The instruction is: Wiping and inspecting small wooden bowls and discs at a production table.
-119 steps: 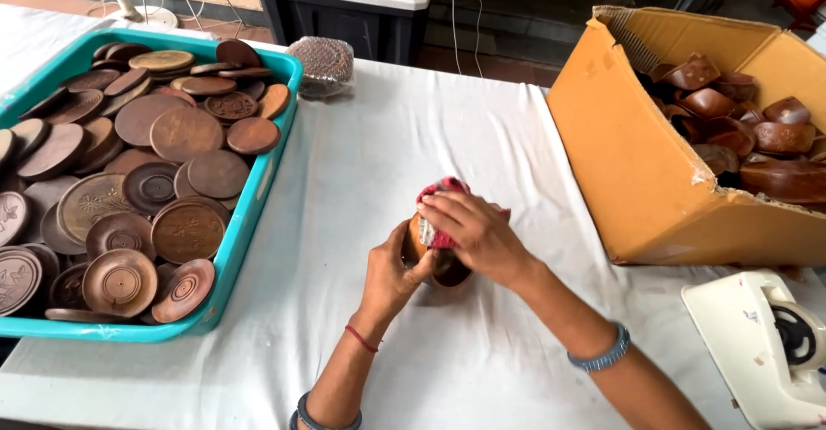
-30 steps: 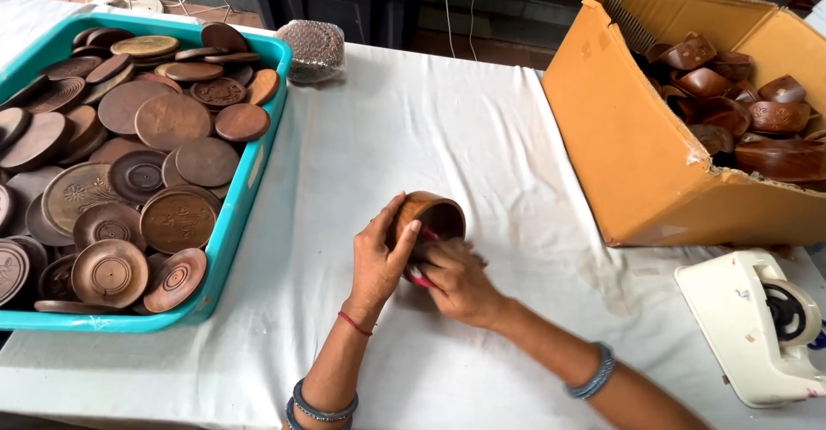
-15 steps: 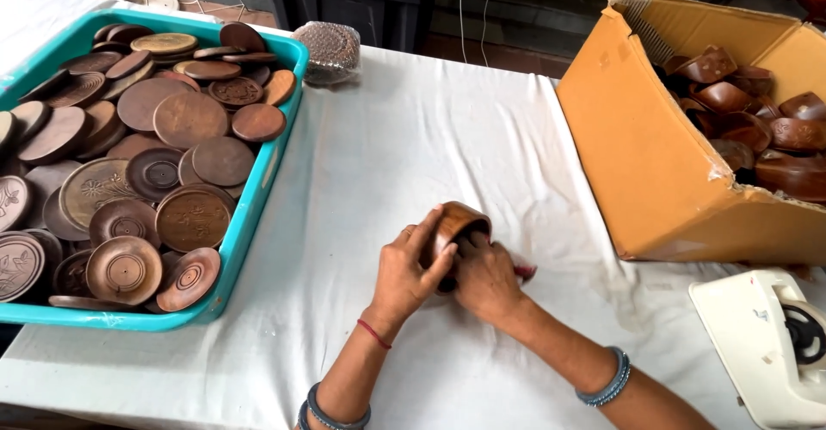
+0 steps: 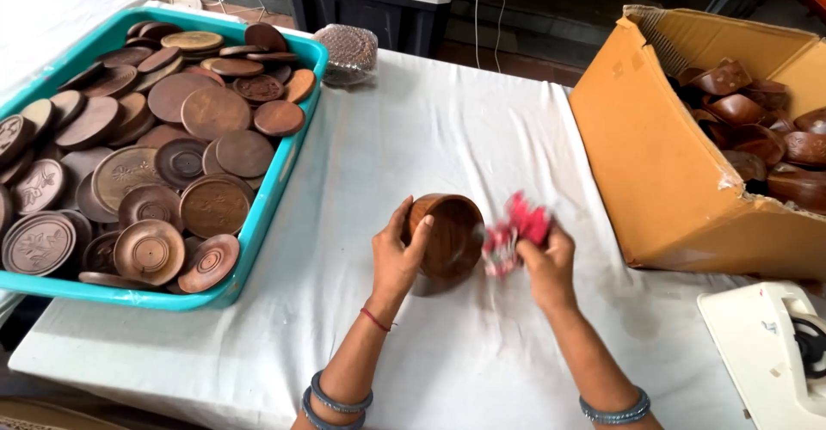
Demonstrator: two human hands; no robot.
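My left hand (image 4: 397,256) grips a small round brown wooden bowl (image 4: 449,234) by its rim, tilted with its hollow facing me, just above the white tablecloth (image 4: 447,129). Beside the bowl's right side, my right hand (image 4: 544,261) is closed around a crumpled red cloth (image 4: 514,230). The cloth is apart from the bowl, a little to its right. Both hands are near the middle of the table, in front of me.
A teal plastic tub (image 4: 274,196) at the left holds several round wooden lids and plates. An open cardboard box (image 4: 654,172) at the right holds dark wooden bowls. A clear bag (image 4: 346,52) lies at the back. A white device (image 4: 770,348) sits at the front right.
The red cloth was against the bowl under my right hand; now my right hand has pulled it out to the right, clear of the bowl. My left hand still holds the bowl.
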